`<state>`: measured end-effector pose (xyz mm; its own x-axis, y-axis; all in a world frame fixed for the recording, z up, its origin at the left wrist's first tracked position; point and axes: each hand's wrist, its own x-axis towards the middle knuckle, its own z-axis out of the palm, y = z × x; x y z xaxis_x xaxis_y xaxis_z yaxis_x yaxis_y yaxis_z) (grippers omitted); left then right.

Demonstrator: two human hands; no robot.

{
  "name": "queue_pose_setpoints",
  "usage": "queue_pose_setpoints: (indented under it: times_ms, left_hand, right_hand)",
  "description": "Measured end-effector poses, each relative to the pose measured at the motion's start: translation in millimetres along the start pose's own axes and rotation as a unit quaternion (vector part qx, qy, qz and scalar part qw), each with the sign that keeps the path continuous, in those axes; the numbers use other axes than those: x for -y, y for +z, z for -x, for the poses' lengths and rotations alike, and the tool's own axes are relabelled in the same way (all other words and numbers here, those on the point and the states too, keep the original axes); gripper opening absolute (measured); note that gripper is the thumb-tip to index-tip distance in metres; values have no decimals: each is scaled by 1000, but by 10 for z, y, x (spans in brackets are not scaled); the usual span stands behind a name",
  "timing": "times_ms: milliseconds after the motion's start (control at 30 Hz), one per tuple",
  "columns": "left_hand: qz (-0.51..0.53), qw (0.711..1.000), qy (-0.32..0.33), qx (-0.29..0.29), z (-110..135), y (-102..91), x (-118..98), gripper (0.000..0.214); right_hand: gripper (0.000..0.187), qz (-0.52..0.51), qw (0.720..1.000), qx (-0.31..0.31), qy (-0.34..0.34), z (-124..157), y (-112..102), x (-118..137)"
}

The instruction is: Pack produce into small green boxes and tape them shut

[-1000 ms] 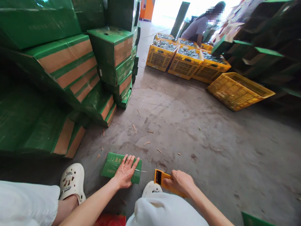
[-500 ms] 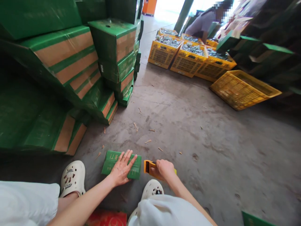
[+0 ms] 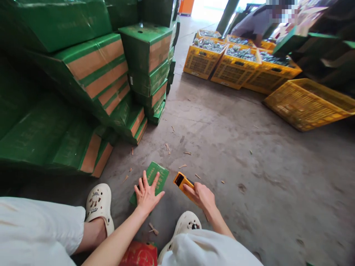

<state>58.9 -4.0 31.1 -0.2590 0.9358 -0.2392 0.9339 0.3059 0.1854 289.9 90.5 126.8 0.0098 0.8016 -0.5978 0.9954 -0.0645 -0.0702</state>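
Note:
A small green carton [image 3: 153, 173] with gold lettering lies on the concrete floor between my feet, turned at an angle. My left hand [image 3: 147, 192] rests on its top with the fingers spread, covering part of the print. Just to the right, my right hand [image 3: 202, 194] is wrapped round an orange-and-black handheld tool [image 3: 183, 183]. The tool's blunt end, with a dark rectangular patch, points toward the carton, a short gap away. My fingers hide much of its body, so its exact kind is unclear.
Green cartons [image 3: 97, 70] are stacked high at the left. Yellow crates [image 3: 203, 61] full of small shiny items stand at the back, with a person [image 3: 249, 24] bending over them. A tilted yellow crate [image 3: 307, 107] is at the right. Near my shoes lies a red box [image 3: 141, 254].
The green carton has turned on the floor, its far end swinging away from me, with my left hand on it. The tool in my right hand has tilted. The view has shifted left.

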Motion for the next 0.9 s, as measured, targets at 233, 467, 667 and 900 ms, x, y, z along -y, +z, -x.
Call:
queue_pose_setpoints:
  times_ms: [233,467,667,900]
  left_hand:
    - [46,995,73,57,-75,-104,348,75]
    - [464,880,-62,79,-271,-530,444,63]
    - [721,602,-149,308,-223,-762,561,58]
    - [707,610,-190,303,-269,-753,527,47]
  right_hand:
    - [80,-449,874,150,-110,219,-24,21]
    - [80,-461,840,220,-184,295,-86,357]
    - [81,-446,832,249,-216,327,-141,373]
    - [76,-375,867,243,-222,278,-92,458]
